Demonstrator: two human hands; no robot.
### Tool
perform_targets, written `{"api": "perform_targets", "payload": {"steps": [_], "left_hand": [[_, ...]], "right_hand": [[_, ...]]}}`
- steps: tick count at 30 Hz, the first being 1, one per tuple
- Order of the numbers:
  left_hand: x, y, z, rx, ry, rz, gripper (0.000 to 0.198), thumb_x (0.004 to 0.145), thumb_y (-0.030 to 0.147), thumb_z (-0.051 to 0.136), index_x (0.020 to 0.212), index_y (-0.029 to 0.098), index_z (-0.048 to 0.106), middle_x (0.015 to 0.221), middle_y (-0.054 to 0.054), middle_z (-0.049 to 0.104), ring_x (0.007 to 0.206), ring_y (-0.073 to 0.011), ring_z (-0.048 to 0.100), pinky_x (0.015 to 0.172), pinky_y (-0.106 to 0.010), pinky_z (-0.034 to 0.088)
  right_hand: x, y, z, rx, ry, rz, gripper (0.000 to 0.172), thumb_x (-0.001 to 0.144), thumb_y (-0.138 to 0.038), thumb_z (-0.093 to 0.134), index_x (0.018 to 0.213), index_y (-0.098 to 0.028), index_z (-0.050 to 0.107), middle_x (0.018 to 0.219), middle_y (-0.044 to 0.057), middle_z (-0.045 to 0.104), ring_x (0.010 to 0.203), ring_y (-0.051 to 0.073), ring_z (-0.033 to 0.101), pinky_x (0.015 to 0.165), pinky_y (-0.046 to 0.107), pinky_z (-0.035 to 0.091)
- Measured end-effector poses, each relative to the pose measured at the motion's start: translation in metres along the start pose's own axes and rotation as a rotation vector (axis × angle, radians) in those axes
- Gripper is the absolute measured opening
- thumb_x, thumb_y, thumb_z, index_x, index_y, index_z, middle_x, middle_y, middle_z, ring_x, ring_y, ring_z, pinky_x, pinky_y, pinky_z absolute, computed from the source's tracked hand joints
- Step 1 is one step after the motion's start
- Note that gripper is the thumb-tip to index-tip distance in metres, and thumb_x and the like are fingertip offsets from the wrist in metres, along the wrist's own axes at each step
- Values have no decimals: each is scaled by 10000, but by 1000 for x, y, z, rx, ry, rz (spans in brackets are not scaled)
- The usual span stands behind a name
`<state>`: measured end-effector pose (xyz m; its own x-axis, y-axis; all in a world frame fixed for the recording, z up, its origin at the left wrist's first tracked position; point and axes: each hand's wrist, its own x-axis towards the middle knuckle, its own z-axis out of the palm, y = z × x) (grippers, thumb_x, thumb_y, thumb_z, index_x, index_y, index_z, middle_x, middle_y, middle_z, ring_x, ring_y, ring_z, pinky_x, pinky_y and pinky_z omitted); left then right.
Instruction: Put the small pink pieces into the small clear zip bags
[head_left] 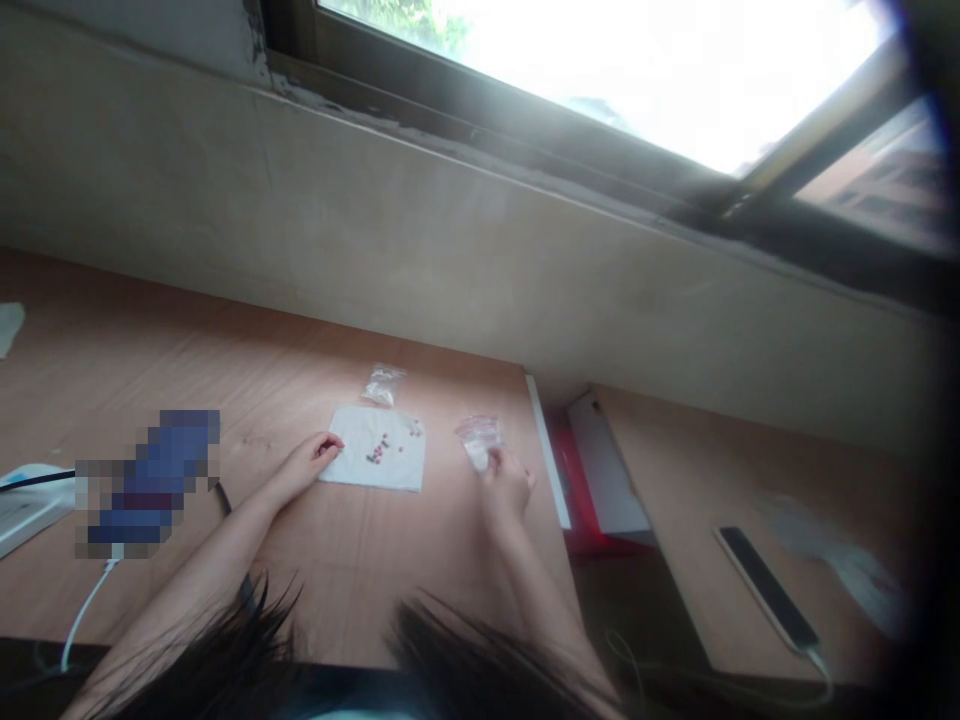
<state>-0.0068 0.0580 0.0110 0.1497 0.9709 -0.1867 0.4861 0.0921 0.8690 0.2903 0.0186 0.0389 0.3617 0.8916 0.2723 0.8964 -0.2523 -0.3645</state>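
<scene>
A white tissue or cloth lies flat on the wooden table. Several small beads, pink, dark and pale, are scattered over its middle and right side. At its left edge rests my left hand, fingers curled in; whether they hold anything is hidden. My right hand pinches the lower edge of a small clear zip bag with a red-striped top, to the right of the tissue. What the bag contains is too small to tell. Another small clear plastic bag lies just behind the tissue.
A pixelated blue object with a white cable stands left of my left forearm. A gap with a red item separates this table from a second one, where a phone is plugged in near crumpled plastic. A wall and window stand behind.
</scene>
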Motion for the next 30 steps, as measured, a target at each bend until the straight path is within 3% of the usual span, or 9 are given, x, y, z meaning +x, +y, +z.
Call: {"api": "perform_targets", "payload": {"steps": [5, 14, 21, 23, 27, 30], "left_hand": [[-1, 1, -4, -29, -8, -20, 278, 630, 381, 461, 758, 148, 544, 726, -24, 581, 732, -191, 531, 652, -289, 408], [-7, 4, -4, -14, -9, -37, 296, 614, 404, 468, 751, 155, 549, 723, -28, 583, 752, -202, 537, 631, -285, 409], [-14, 29, -12, 0, 27, -16, 291, 631, 401, 460, 759, 158, 559, 742, -31, 596, 771, -202, 541, 641, -280, 424], [-14, 45, -11, 11, 26, 37, 298, 661, 388, 450, 803, 153, 567, 795, -39, 605, 787, -195, 542, 677, -283, 426], [-16, 82, 1, -56, -138, 212, 346, 716, 378, 451, 972, 171, 557, 1003, -54, 579, 882, -186, 529, 747, -283, 426], [-19, 100, 7, -115, -344, 193, 352, 722, 384, 477, 983, 168, 569, 881, -47, 614, 753, -167, 563, 696, -289, 451]], "right_hand": [[6, -3, -14, 35, 70, 18, 243, 751, -171, 346, 832, -127, 571, 771, 85, 615, 713, 185, 517, 776, 309, 237], [-4, -8, -2, 68, -182, -32, 227, 711, -185, 390, 570, -174, 568, 574, 18, 584, 558, 139, 467, 687, 280, 281], [-5, -12, -44, 323, 73, 138, 224, 761, -253, 363, 844, -157, 548, 799, 79, 595, 731, 187, 520, 661, 279, 345], [-6, -23, -55, 452, 54, 107, 215, 770, -269, 362, 866, -166, 525, 821, 73, 584, 756, 179, 525, 655, 271, 366], [-12, -55, -49, 664, -190, -61, 161, 755, -267, 392, 788, -179, 523, 784, 42, 582, 735, 161, 536, 644, 269, 396], [-17, -76, -28, 748, -311, -107, 148, 742, -244, 406, 760, -173, 534, 743, 31, 586, 706, 151, 542, 647, 269, 403]]}}
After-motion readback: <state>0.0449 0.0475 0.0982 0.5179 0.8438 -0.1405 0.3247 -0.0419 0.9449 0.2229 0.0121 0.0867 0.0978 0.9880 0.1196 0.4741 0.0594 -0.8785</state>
